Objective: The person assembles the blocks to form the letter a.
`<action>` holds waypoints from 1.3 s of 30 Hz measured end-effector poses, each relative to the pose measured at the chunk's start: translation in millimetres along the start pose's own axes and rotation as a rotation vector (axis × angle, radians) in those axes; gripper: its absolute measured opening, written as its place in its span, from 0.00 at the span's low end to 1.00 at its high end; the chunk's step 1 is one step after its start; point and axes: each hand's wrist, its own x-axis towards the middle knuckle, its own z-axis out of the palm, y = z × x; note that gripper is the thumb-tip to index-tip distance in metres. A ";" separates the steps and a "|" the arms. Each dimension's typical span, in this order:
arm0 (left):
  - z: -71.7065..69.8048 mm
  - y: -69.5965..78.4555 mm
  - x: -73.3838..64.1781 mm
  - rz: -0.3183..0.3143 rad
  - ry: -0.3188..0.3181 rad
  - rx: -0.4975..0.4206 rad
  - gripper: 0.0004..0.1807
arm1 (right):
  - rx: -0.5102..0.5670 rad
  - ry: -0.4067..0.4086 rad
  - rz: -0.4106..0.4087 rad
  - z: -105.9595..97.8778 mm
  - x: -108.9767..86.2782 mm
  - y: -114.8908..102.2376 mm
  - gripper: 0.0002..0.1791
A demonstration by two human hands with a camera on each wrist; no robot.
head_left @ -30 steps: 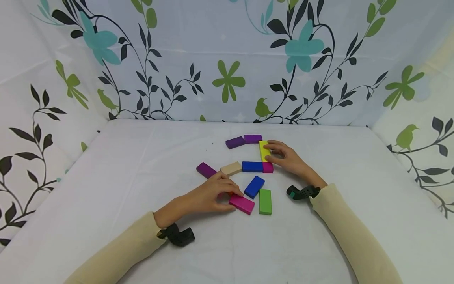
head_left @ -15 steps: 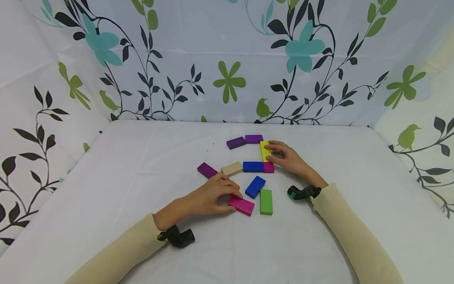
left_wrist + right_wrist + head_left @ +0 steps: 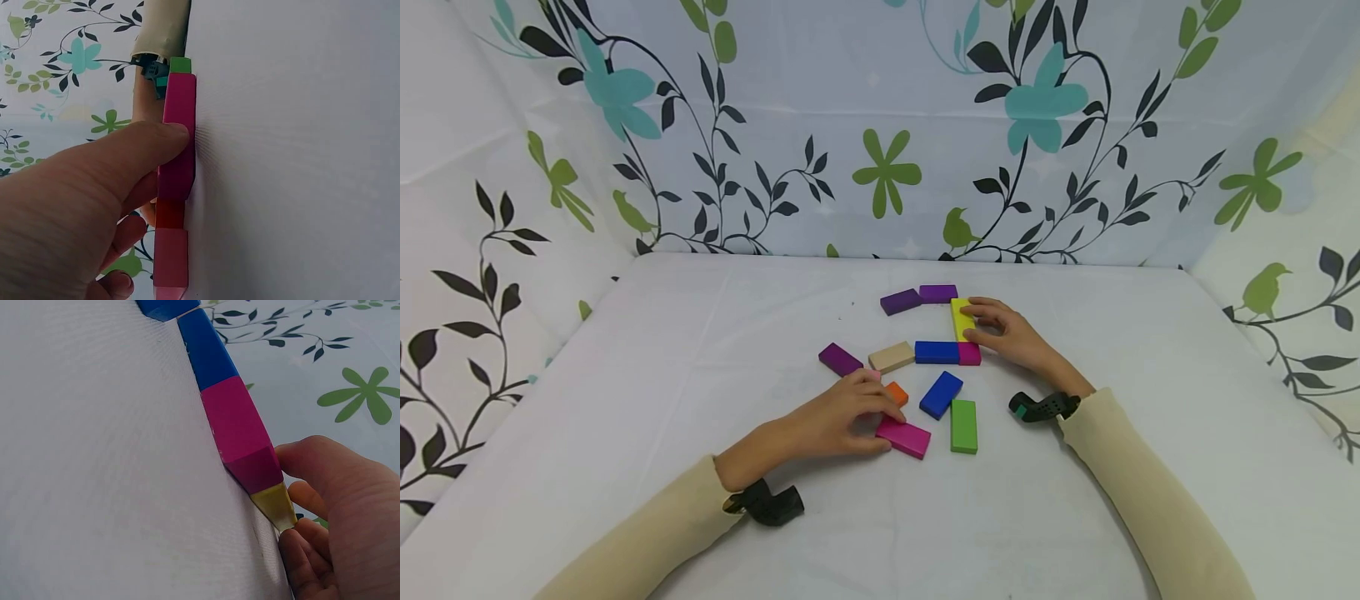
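My left hand pinches a magenta block between thumb and fingers; the thumb lies along its near side in the left wrist view. A green block lies to its right and an orange block just behind. A pink block is partly hidden by the left hand in the head view. My right hand holds a yellow block from its right side with thumb and fingertips. The yellow block touches a smaller-looking magenta block, which meets the end of a blue block.
Two purple blocks touch at the back. A beige block and another purple block lie left of the blue one. A second blue block sits tilted in the middle. White cloth covers the table.
My left hand has drawn the magenta block slightly left and toward me, away from the green block, and more of the orange block shows. The right hand stays on the yellow block.
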 end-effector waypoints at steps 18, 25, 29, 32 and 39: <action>0.1 1.3 -11.4 -0.018 0.018 -0.023 0.15 | -0.003 -0.003 -0.005 -0.4 -0.7 2.4 0.27; 0.6 -1.1 -14.6 -0.014 0.046 -0.037 0.16 | -0.001 -0.004 0.002 0.4 -0.6 1.9 0.27; 0.4 -1.2 -15.9 -0.037 0.047 -0.051 0.15 | 0.000 -0.006 0.004 0.3 -0.6 1.3 0.27; 0.7 -1.6 -15.7 -0.053 0.042 -0.057 0.15 | 0.000 -0.006 -0.001 -0.4 -0.8 1.3 0.27; -1.2 -0.5 -15.4 -0.078 0.040 -0.061 0.15 | 0.003 -0.004 -0.015 -0.2 0.3 2.3 0.27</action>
